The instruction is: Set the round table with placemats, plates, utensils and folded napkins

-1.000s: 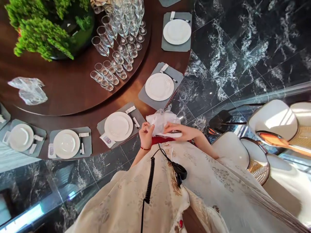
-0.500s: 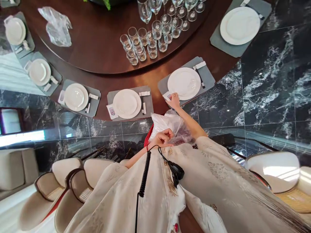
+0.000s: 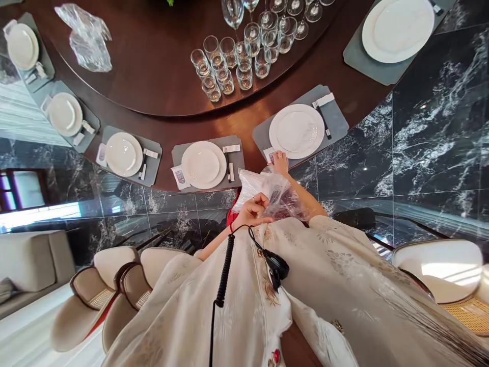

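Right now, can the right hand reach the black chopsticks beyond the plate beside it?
Likely yes: only the low white plate lies between the right hand, at the printed packet, and the black chopsticks; space above looks free.

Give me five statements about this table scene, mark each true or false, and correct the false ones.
1. The right hand touches a white packet. True.
2. The black chopsticks nearest that hand lie left of the white plate. False: they lie right of it.
3. Drinking glasses stand on the lazy Susan. True.
4. The left hand is on that plate. False: it is at the plastic bag.
5. Crumpled clear plastic lies on the lazy Susan. True.
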A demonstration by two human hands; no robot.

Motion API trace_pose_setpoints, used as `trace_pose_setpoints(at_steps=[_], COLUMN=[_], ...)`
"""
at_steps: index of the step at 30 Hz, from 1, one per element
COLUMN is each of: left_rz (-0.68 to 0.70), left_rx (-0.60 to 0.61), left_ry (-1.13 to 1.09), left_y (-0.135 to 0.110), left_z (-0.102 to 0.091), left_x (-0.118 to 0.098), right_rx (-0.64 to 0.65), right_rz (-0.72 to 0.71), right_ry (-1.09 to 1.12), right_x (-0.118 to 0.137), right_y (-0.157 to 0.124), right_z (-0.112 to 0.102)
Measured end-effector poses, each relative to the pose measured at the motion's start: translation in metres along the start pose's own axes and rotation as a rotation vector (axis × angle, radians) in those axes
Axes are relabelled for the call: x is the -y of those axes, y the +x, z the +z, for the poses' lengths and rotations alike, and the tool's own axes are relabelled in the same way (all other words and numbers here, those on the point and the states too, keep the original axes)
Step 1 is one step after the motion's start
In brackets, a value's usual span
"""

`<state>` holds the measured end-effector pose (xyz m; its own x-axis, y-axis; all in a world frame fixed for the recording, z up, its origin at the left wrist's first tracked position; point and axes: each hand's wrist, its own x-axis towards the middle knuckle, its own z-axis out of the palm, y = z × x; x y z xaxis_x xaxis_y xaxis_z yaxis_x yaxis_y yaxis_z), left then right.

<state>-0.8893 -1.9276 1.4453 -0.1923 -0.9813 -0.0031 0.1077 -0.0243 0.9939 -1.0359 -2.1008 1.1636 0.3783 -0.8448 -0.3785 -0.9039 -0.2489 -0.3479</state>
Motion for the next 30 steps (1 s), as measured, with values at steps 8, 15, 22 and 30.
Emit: trace_pose_setpoints(at_steps=[8, 15, 22, 30], left_rz=[-0.122, 0.042, 0.124, 0.044], left_rx=[0.071, -0.055, 0.024, -0.067], left_ry=[-0.053, -0.061, -0.02, -0.016], left_y=[0.025, 0.062, 0.105, 0.142], left_z=[0.009, 0.053, 0.109, 0.174], left_x=[0.0, 0.016, 0.022, 0.034], right_rx=[-0.152, -0.147, 0.0, 0.048], right_rz=[0.084, -0.324, -0.291, -0.002], right_ry=[0.539, 0.879, 0.296, 0.109], right_x=[-0.02, -0.028, -0.022, -0.077], right_y=[-0.018, -0.125, -0.14, -0.138], right_z=[-0.062, -0.182, -0.229, -0.265])
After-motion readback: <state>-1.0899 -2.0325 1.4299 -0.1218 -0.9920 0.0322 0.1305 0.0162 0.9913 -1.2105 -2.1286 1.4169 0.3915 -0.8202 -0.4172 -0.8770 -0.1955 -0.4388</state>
